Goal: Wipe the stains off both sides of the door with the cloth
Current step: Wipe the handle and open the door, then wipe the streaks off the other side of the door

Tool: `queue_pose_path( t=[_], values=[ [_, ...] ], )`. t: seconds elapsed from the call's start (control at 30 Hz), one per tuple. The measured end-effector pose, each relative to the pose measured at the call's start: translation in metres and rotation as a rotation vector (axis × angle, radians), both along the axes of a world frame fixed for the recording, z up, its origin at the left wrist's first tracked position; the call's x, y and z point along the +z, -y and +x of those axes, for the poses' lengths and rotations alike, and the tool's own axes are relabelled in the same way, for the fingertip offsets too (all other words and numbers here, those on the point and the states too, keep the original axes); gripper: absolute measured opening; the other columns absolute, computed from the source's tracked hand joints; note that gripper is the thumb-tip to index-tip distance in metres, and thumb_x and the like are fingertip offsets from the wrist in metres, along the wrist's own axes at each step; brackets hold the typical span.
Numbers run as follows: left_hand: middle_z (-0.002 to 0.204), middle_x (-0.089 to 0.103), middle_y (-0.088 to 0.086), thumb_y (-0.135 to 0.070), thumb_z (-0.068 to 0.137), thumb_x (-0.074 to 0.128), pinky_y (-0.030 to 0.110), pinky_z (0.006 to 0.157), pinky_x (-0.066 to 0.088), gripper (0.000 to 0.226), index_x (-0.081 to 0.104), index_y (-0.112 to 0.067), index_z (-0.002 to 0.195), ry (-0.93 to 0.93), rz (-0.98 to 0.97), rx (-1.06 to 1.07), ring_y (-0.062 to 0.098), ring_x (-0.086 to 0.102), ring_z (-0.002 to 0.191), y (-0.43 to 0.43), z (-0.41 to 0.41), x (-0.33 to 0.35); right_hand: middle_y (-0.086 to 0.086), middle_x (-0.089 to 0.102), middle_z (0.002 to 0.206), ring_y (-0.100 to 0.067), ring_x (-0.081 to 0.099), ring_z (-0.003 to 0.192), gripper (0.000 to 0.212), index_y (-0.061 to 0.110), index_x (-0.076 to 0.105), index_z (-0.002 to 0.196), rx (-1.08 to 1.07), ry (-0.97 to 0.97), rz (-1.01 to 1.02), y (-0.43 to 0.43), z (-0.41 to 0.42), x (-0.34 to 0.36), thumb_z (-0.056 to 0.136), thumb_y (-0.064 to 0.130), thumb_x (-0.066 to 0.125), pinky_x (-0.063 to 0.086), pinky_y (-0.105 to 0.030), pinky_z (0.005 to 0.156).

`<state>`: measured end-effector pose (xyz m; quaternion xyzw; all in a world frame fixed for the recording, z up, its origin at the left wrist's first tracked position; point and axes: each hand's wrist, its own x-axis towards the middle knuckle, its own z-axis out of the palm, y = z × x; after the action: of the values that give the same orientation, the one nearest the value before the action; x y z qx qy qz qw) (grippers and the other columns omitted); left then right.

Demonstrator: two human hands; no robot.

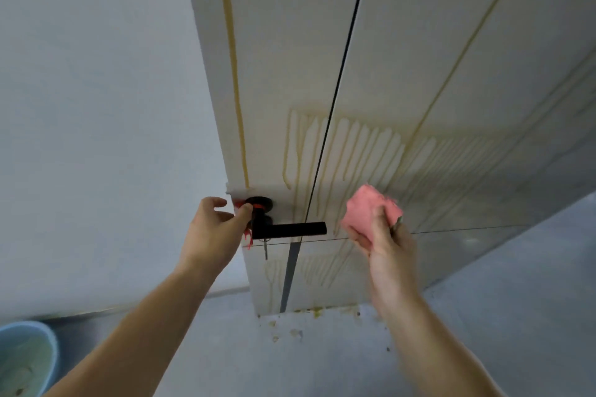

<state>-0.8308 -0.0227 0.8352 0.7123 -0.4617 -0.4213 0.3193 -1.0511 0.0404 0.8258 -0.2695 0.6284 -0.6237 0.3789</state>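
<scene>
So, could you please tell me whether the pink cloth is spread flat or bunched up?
Bunched up: the right hand grips the cloth in a crumpled wad, not laid flat on the door.

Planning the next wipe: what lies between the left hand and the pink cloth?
Head view: on the door, the black lever handle, crossed by a dark vertical line, then yellow drip stains beside the cloth.

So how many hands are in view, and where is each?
2. The left hand is at the edge of the door, thumb touching the black handle; the right hand holds the pink cloth by the stained door face, right of the handle.
</scene>
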Motion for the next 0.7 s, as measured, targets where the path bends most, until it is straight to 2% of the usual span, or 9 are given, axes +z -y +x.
queue_pose_path(
  t=[0.07,0.1,0.13,0.17,0.27,0.4,0.53,0.63,0.7],
  values=[
    [0.093,0.061,-0.018,-0.045,0.098,0.061,0.029,0.066,0.044,0.049,0.050,-0.016,0.137,0.027,-0.107,0.032,0.000,0.057,0.084,-0.010,-0.007,0.028,-0.005,0.076,0.096,-0.020,0.074,0.094,0.023,0.044,0.076,0.099,0.098,-0.142,-0.082,-0.005,-0.011,0.024,0.098,0.057,0.056,0.059,-0.044,0.086],
    [0.095,0.063,-0.018,-0.043,0.099,0.060,0.025,0.065,0.044,0.045,0.052,-0.018,0.134,0.040,-0.177,0.050,-0.001,0.058,0.085,-0.015,-0.011,0.044,-0.013,0.071,0.087,-0.043,0.059,0.091,0.036,0.036,0.075,0.098,0.145,-0.225,-0.139,-0.007,-0.017,0.037,0.094,0.065,0.055,0.057,-0.041,0.073],
    [0.097,0.065,-0.017,-0.040,0.099,0.061,0.022,0.066,0.044,0.039,0.055,-0.020,0.131,0.047,-0.259,0.072,-0.003,0.060,0.085,-0.019,-0.015,0.062,-0.014,0.068,0.076,0.005,0.041,0.082,0.052,0.024,0.074,0.096,0.192,-0.301,-0.205,-0.007,-0.022,0.054,0.092,0.072,0.055,0.049,-0.031,0.065],
    [0.098,0.067,-0.016,-0.036,0.099,0.061,0.019,0.066,0.044,0.032,0.059,-0.022,0.127,0.051,-0.353,0.091,-0.004,0.063,0.086,-0.023,-0.019,0.083,-0.002,0.067,0.069,0.000,0.057,0.066,0.055,0.018,0.075,0.092,0.241,-0.359,-0.305,-0.006,-0.026,0.076,0.093,0.070,0.056,0.045,-0.026,0.062],
    [0.101,0.072,-0.015,-0.026,0.097,0.064,0.008,0.073,0.048,0.017,0.066,-0.028,0.114,0.006,-0.675,0.105,-0.011,0.066,0.092,-0.025,-0.031,0.164,0.026,0.075,0.097,0.010,0.067,0.096,0.022,0.029,0.077,0.105,0.432,-0.437,-0.579,0.006,-0.036,0.156,0.098,0.028,0.056,0.046,-0.007,0.083],
    [0.114,0.071,-0.020,-0.033,0.096,0.063,0.021,0.092,0.049,0.018,0.066,-0.033,0.114,0.036,-1.092,0.063,-0.006,0.064,0.111,-0.013,-0.040,0.295,0.013,0.073,0.123,-0.011,0.065,0.123,0.029,0.023,0.074,0.120,0.504,-0.691,-1.015,0.037,-0.031,0.298,0.102,0.017,0.052,0.048,-0.024,0.103],
    [0.138,0.055,-0.012,-0.024,0.100,0.056,0.010,0.105,0.037,0.029,0.060,-0.026,0.128,0.297,-1.406,0.064,-0.015,0.047,0.122,0.008,-0.037,0.417,0.016,0.072,0.104,-0.002,0.068,0.105,0.025,0.020,0.078,0.114,0.317,-0.910,-1.313,0.074,-0.006,0.439,0.104,0.023,0.055,0.049,-0.015,0.089],
    [0.152,0.045,-0.005,-0.026,0.099,0.052,0.036,0.115,0.040,0.041,0.056,-0.018,0.139,0.440,-1.508,0.056,0.009,0.043,0.140,0.025,-0.032,0.486,0.014,0.063,0.078,-0.002,0.059,0.078,0.029,0.012,0.077,0.093,0.102,-1.030,-1.437,0.098,0.018,0.537,0.102,0.029,0.055,0.040,-0.016,0.069],
    [0.161,0.037,-0.002,-0.035,0.093,0.045,0.043,0.120,0.034,0.056,0.050,-0.017,0.146,0.528,-1.519,0.053,0.016,0.034,0.148,0.035,-0.031,0.520,0.002,0.067,0.084,-0.015,0.062,0.087,0.030,0.011,0.070,0.082,-0.026,-1.144,-1.494,0.114,0.036,0.597,0.100,0.029,0.054,0.044,-0.025,0.075]
  ],
)
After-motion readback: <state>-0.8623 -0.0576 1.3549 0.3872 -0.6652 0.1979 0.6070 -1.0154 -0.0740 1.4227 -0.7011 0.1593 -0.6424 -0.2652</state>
